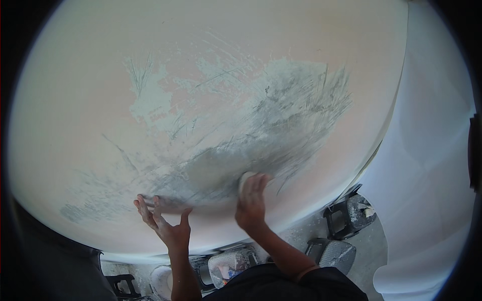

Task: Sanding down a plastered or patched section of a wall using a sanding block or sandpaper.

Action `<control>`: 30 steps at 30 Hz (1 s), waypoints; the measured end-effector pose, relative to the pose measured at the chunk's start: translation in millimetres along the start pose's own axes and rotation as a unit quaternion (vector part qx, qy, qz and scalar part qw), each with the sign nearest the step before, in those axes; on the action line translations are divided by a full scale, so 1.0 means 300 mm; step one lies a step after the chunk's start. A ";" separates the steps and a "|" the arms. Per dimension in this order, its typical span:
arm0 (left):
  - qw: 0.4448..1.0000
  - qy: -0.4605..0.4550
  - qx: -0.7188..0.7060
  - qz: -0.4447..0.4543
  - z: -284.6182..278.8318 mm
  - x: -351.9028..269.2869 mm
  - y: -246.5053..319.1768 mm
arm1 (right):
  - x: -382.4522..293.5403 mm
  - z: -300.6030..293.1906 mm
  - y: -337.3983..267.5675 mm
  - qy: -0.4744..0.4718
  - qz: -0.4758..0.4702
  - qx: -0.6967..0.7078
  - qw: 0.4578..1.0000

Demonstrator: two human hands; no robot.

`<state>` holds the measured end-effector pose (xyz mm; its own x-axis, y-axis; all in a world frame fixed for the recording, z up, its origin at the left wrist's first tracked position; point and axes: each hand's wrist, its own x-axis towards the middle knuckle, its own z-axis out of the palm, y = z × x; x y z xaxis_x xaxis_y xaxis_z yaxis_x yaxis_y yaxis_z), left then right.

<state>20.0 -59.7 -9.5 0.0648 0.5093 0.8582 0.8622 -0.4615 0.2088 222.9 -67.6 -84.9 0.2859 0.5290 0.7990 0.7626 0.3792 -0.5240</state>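
Note:
A large, smooth, curved panel (226,22) with a pale pinkish-cream finish fills most of the view. Across its middle spreads a scuffed patch (222,165) of grey and pale green, streaked with dark scratches. My right hand (251,205), slightly blurred, grips a pale pad (245,180) against the lower edge of this patch. Fingers cover most of the pad, so its exact kind is unclear. My left hand (167,225) holds nothing, and its fingers are spread over the panel's lower part. Whether its fingertips press on the surface I cannot tell.
White sheeting (429,150) hangs along the right side. Below the panel, on a dusty concrete floor (367,248), are dark plastic stools (337,254), one bearing small items (231,269). A round white bucket (162,280) is beside a dark stool at lower left.

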 end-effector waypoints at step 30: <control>0.943 -0.129 0.203 0.228 0.172 -0.096 0.182 | 0.100 -0.130 0.181 -0.032 -0.148 -0.098 0.984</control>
<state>91.1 -62.0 -47.0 0.5514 0.5087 0.6613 0.8325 -0.3865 -0.3968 295.7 -60.7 -77.8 0.0018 0.4660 0.8848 0.9063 0.3732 -0.1984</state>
